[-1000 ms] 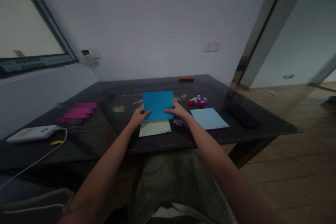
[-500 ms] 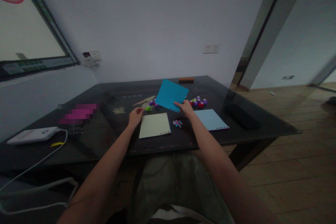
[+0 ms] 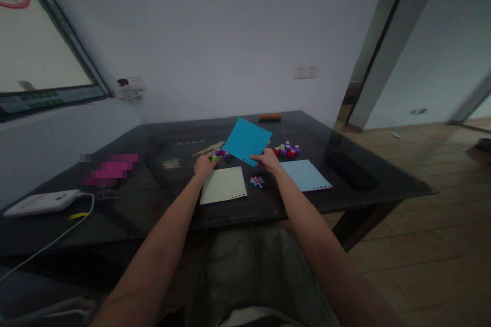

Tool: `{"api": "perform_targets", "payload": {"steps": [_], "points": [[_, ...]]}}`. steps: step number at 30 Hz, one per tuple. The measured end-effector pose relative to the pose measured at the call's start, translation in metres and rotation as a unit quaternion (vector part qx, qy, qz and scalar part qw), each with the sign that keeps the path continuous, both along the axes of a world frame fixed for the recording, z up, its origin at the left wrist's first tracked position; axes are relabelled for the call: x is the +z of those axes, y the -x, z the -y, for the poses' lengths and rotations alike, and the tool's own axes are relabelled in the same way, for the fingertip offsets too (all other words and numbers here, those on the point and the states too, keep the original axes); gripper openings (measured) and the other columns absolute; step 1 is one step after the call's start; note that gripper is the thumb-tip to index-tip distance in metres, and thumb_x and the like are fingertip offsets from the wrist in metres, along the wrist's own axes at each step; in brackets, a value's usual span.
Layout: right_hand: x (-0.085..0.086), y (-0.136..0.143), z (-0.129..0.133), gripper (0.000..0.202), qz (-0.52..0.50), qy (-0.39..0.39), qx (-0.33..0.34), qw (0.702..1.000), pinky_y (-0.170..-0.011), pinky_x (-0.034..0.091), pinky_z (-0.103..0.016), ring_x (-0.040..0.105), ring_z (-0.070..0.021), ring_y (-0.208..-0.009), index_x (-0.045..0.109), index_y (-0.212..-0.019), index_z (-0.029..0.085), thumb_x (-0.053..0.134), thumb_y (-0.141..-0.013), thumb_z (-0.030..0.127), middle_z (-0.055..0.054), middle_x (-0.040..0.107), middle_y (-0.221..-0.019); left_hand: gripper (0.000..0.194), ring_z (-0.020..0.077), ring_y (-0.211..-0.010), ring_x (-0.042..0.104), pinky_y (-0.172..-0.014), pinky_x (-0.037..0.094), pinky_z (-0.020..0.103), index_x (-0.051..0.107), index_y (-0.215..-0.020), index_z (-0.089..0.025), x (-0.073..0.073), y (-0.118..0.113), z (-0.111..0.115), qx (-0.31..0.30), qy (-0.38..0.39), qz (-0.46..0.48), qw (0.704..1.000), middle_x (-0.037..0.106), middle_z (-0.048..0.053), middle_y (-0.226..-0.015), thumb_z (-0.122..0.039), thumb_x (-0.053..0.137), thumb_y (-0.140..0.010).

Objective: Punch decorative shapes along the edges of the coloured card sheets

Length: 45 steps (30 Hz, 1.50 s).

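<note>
My right hand (image 3: pixel 269 160) pinches a bright blue sheet of paper (image 3: pixel 247 139) by its hole-punched lower edge, holding it tilted above the table. My left hand (image 3: pixel 204 165) is at the left cluster, its fingers closed around a small green ball (image 3: pixel 214 159) with a white eye-like spot. Purple balls (image 3: pixel 219 152) of the same kind sit just beyond it, partly behind the blue sheet. Below my left hand lies a pale yellow punched sheet (image 3: pixel 224 185). A light blue punched sheet (image 3: pixel 306 176) lies under my right forearm's far side.
Between the sheets is a small pile of pink, blue and white bits (image 3: pixel 257 181). More red, purple and green balls (image 3: pixel 287 149) cluster at right. A black oblong case (image 3: pixel 352 169), a brown bar (image 3: pixel 270 117) and a white device with a cable (image 3: pixel 42 202) lie on the dark table (image 3: pixel 161 135).
My left hand has moved right and forward, onto the green ball. The blue sheet stays in my right hand, slightly lower. The view has shifted a little.
</note>
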State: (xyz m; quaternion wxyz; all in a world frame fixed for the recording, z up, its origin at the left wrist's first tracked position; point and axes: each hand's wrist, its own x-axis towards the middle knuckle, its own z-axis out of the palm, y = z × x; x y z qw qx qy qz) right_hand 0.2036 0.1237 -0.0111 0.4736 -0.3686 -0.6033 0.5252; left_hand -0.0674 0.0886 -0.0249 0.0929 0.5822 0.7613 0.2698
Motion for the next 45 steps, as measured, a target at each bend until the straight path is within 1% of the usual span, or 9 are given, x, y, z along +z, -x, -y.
{"api": "perform_targets", "payload": {"steps": [7, 12, 16, 22, 27, 30, 33, 36, 45], "points": [[-0.005, 0.003, -0.001, 0.023, 0.005, 0.005, 0.013, 1.000, -0.044, 0.042, -0.022, 0.053, -0.0105, -0.050, 0.064, -0.071, 0.012, 0.075, -0.054, 0.022, -0.004, 0.066, -0.068, 0.039, 0.0243, -0.084, 0.063, -0.071, 0.044, 0.031, 0.068, -0.102, -0.017, -0.002, 0.000, 0.002, 0.032, -0.066, 0.015, 0.997, 0.069, 0.013, -0.093, -0.038, 0.068, -0.070], [-0.006, 0.003, -0.002, 0.027, 0.021, 0.007, 0.013, 1.000, -0.046, 0.041, -0.022, 0.052, -0.0098, -0.050, 0.064, -0.073, 0.012, 0.076, -0.053, 0.026, -0.003, 0.065, -0.066, 0.035, 0.0224, -0.087, 0.062, -0.075, 0.045, 0.030, 0.067, -0.099, -0.014, 0.003, -0.008, 0.010, 0.049, -0.176, 0.131, 0.974, 0.069, 0.011, -0.095, -0.031, 0.070, -0.068], [-0.003, 0.003, 0.001, 0.027, 0.022, 0.001, 0.009, 1.000, -0.044, 0.039, -0.021, 0.051, -0.0094, -0.050, 0.063, -0.070, 0.012, 0.076, -0.053, 0.029, -0.003, 0.064, -0.064, 0.034, 0.0183, -0.076, 0.063, -0.066, 0.046, 0.026, 0.063, -0.100, -0.015, 0.011, -0.027, 0.017, 0.015, -0.206, 0.237, 0.949, 0.068, 0.008, -0.087, -0.028, 0.068, -0.069], [0.004, 0.003, 0.005, 0.028, -0.002, -0.004, -0.007, 1.000, -0.043, 0.037, -0.022, 0.049, -0.0093, -0.048, 0.060, -0.068, 0.013, 0.076, -0.053, 0.030, -0.004, 0.065, -0.065, 0.033, 0.0101, -0.054, 0.055, -0.051, 0.040, 0.020, 0.058, -0.098, -0.016, 0.022, -0.066, 0.026, -0.077, -0.167, 0.389, 0.903, 0.064, 0.003, -0.076, -0.022, 0.069, -0.068], [0.005, 0.002, 0.004, 0.027, -0.013, -0.021, -0.006, 1.000, -0.041, 0.035, -0.021, 0.048, -0.0086, -0.046, 0.059, -0.070, 0.014, 0.074, -0.055, 0.031, -0.001, 0.062, -0.062, 0.021, 0.0064, -0.050, 0.050, -0.047, 0.035, 0.018, 0.059, -0.084, -0.015, 0.020, -0.091, 0.025, -0.124, -0.099, 0.481, 0.862, 0.061, 0.001, -0.069, -0.016, 0.069, -0.066], [0.005, 0.002, 0.003, 0.028, -0.018, -0.033, -0.010, 0.999, -0.042, 0.037, -0.022, 0.048, -0.0090, -0.046, 0.058, -0.069, 0.015, 0.073, -0.054, 0.033, -0.001, 0.061, -0.061, 0.017, 0.0070, -0.056, 0.053, -0.052, 0.039, 0.018, 0.057, -0.076, -0.014, 0.017, -0.105, 0.023, -0.152, -0.074, 0.564, 0.808, 0.059, 0.001, -0.068, -0.011, 0.069, -0.064], [0.006, 0.001, 0.001, 0.028, -0.032, -0.043, -0.019, 0.998, -0.043, 0.038, -0.022, 0.048, -0.0096, -0.047, 0.057, -0.066, 0.015, 0.073, -0.054, 0.035, -0.001, 0.060, -0.061, 0.020, 0.0081, -0.063, 0.057, -0.062, 0.044, 0.020, 0.056, -0.080, -0.015, 0.018, -0.117, 0.025, -0.170, -0.059, 0.645, 0.742, 0.061, 0.001, -0.072, -0.010, 0.069, -0.066], [0.006, 0.000, -0.001, 0.029, -0.052, -0.043, -0.037, 0.997, -0.044, 0.037, -0.024, 0.047, -0.0102, -0.048, 0.056, -0.065, 0.016, 0.073, -0.053, 0.036, -0.001, 0.060, -0.060, 0.015, 0.0093, -0.068, 0.060, -0.071, 0.047, 0.024, 0.057, -0.085, -0.017, 0.019, -0.123, 0.031, -0.172, -0.053, 0.690, 0.701, 0.063, 0.001, -0.078, -0.016, 0.067, -0.074], [0.011, 0.004, 0.001, 0.031, -0.061, -0.039, -0.062, 0.995, -0.042, 0.036, -0.023, 0.045, -0.0092, -0.045, 0.055, -0.064, 0.016, 0.073, -0.052, 0.038, 0.000, 0.059, -0.057, 0.025, 0.0129, -0.074, 0.065, -0.082, 0.049, 0.030, 0.059, -0.101, -0.017, 0.019, -0.111, 0.037, -0.186, -0.052, 0.681, 0.706, 0.068, 0.004, -0.086, -0.018, 0.065, -0.077]]}}
